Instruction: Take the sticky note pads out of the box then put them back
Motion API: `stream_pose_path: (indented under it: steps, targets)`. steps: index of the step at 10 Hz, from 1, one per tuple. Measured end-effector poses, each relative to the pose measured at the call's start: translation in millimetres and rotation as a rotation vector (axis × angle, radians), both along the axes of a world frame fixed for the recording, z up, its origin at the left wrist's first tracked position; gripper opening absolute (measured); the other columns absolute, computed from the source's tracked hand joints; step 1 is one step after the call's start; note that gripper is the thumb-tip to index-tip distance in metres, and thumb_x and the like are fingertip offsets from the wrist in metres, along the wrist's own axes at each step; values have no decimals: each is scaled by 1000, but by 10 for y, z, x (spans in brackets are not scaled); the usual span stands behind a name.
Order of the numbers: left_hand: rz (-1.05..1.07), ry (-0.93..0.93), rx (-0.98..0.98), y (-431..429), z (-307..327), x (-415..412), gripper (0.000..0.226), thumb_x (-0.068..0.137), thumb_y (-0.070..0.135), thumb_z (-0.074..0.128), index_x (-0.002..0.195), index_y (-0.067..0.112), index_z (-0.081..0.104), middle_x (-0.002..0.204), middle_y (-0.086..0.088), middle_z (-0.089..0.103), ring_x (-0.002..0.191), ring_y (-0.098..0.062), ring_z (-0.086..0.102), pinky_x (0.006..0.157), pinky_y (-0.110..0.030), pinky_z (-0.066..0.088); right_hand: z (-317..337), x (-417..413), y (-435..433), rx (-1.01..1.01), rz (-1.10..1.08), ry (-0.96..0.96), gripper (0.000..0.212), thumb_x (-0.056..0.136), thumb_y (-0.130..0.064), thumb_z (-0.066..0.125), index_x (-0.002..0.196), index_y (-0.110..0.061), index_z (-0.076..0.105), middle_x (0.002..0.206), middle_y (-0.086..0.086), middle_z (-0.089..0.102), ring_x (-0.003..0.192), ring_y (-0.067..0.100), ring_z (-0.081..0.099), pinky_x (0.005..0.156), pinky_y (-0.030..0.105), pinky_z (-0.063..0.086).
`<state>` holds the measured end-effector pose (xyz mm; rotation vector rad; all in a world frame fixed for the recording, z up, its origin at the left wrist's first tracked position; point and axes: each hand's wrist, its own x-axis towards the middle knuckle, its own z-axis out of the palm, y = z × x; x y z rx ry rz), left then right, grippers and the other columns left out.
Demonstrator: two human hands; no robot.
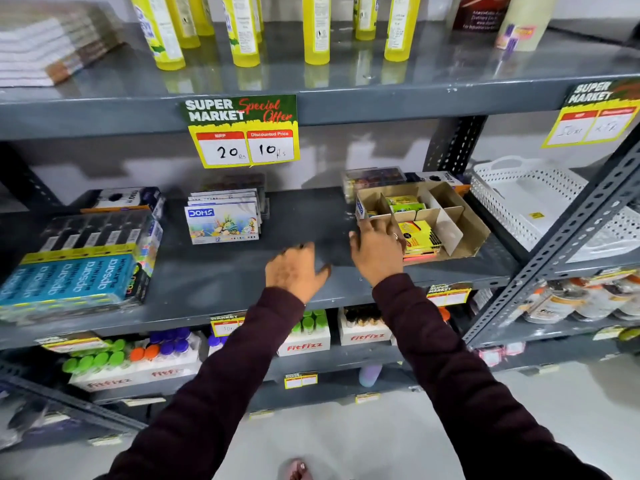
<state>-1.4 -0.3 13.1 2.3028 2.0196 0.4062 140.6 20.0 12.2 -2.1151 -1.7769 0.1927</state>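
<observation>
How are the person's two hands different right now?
The right hand reaches into the front corner of the cardboard box, beside the yellow sticky note pads; the left hand hovers over bare shelf, touching nothing. The right hand wears a ring; none shows on the left hand. Both are open, hold nothing, and come out of dark maroon sleeves.

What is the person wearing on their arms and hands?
Both arms are covered by long dark maroon sleeves that end at the wrists. The left hand and right hand are bare, with no gloves. A thin ring shows on one finger of the right hand.
</observation>
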Motion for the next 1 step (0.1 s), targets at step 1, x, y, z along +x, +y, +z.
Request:
stream_pose_path:
  steps: [1]
  targets:
    - [-13, -14, 98, -75, 416, 71, 33, 86, 35, 60, 111, 12, 58, 108, -20, 67, 97, -40, 62, 74, -42, 51, 352, -33, -80, -31, 170, 16, 33, 100, -25, 42, 124, -4, 53, 125, 25, 59, 119, 39, 56, 94, 43, 47]
